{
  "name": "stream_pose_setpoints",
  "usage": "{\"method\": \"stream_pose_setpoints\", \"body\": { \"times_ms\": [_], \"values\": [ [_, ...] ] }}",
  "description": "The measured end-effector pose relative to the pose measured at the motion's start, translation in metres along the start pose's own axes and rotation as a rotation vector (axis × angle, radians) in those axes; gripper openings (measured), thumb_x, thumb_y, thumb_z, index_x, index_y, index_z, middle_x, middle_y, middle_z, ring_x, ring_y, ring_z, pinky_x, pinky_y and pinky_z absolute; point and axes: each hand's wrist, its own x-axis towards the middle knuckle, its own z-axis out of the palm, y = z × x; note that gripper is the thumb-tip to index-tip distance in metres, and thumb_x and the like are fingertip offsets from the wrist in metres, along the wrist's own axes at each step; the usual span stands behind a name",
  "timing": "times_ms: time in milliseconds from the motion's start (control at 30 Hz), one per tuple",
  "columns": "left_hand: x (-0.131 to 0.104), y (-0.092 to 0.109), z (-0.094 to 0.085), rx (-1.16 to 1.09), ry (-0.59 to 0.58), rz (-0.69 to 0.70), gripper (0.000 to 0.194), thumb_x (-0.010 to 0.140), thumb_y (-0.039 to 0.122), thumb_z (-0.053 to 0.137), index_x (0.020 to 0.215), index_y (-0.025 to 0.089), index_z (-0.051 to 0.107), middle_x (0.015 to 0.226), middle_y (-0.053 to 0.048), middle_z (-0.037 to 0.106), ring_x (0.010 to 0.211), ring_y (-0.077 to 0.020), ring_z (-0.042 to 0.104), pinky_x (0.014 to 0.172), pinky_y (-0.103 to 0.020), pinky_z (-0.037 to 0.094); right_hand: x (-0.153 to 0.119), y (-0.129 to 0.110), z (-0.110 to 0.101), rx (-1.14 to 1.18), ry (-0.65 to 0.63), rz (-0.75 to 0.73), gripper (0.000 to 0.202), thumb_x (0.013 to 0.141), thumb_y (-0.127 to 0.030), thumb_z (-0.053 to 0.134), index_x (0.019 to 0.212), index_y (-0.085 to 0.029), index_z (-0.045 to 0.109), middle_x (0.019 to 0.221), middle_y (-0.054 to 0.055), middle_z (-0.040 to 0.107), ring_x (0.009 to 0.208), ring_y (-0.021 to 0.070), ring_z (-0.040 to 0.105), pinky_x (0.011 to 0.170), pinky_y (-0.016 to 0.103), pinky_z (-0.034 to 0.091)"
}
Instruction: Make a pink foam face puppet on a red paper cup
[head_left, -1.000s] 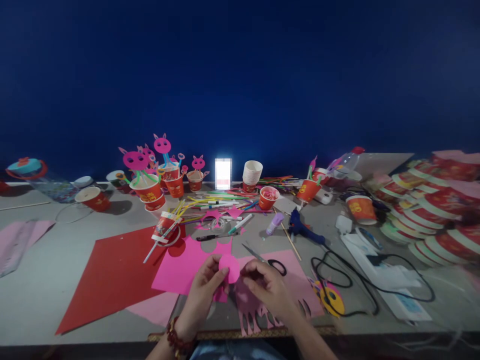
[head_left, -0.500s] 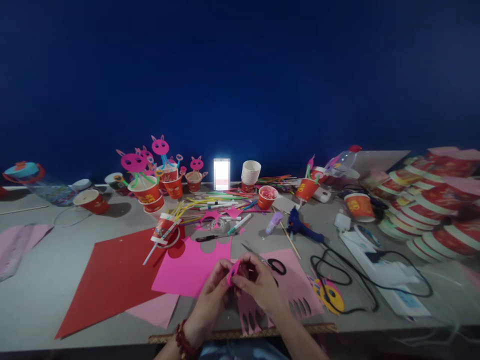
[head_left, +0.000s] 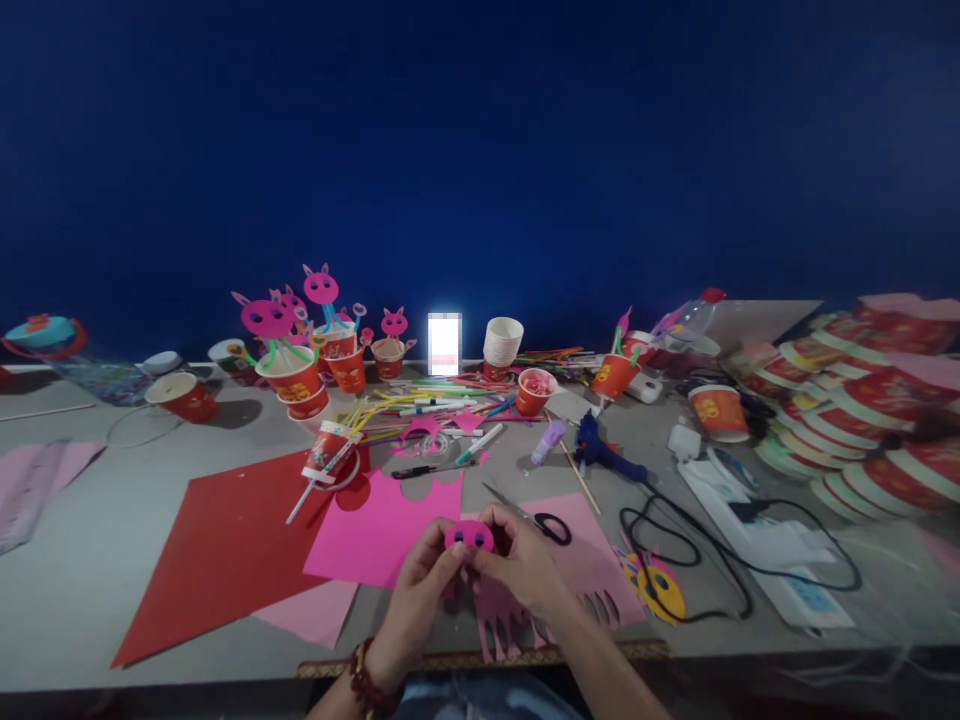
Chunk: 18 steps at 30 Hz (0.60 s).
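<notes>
A small pink paper oval (head_left: 469,530) with two eye holes faces up between my hands, near the table's front edge. My left hand (head_left: 430,565) pinches its left side, thumb on the near edge. On the right side my right hand (head_left: 517,560) grips it with thumb and fingers. Below and right lies a light pink sheet (head_left: 581,540) with slits cut in it, and scissors (head_left: 553,528) with black handles rest on that sheet. To the left is a bright pink sheet (head_left: 375,535) with rounded cut-outs along its far edge.
A red sheet (head_left: 217,560) lies left. Decorated paper cups (head_left: 291,378) stand at the back left, beyond a tipped cup (head_left: 330,450). Pens and straws (head_left: 442,400) spread across the middle. A blue glue gun (head_left: 607,455), its black cord and a power strip (head_left: 757,550) sit right, near stacked cups (head_left: 862,400).
The pink paper oval has turned from edge-on to flat, so its face and two holes now show. Both hands keep hold of it and have hardly shifted.
</notes>
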Motion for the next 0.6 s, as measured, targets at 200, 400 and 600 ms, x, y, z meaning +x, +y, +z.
{"method": "stream_pose_setpoints", "body": {
  "times_ms": [200,400,600],
  "values": [
    [0.006,0.016,-0.006,-0.037,0.091,0.054,0.029,0.08,0.043,0.074,0.082,0.02,0.058,0.063,0.002,0.065,0.052,-0.0119,0.06,0.05,-0.021,0.045,-0.001,-0.006,-0.042,-0.509,0.062,-0.118,0.021,0.082,-0.037,0.072,0.093,-0.02,0.064,0.079,-0.001,0.063,0.066,0.0144,0.057,0.06,0.025,0.043],
    [0.004,0.021,-0.015,0.09,0.134,0.151,0.028,0.083,0.043,0.071,0.078,0.019,0.057,0.063,0.002,0.064,0.054,-0.0125,0.06,0.053,-0.022,0.047,-0.012,-0.005,-0.047,-1.101,-0.084,-0.152,0.019,0.084,-0.008,0.057,0.092,-0.021,0.067,0.097,0.005,0.068,0.093,0.0222,0.062,0.079,0.031,0.043],
    [0.0,0.014,-0.019,0.114,0.081,0.116,0.025,0.087,0.04,0.068,0.08,0.019,0.057,0.066,0.002,0.063,0.058,-0.012,0.059,0.055,-0.022,0.047,-0.012,-0.002,-0.039,-1.146,-0.109,-0.119,0.032,0.078,-0.001,0.051,0.1,-0.021,0.063,0.105,0.005,0.067,0.1,0.0225,0.061,0.082,0.03,0.042]
  ]
}}
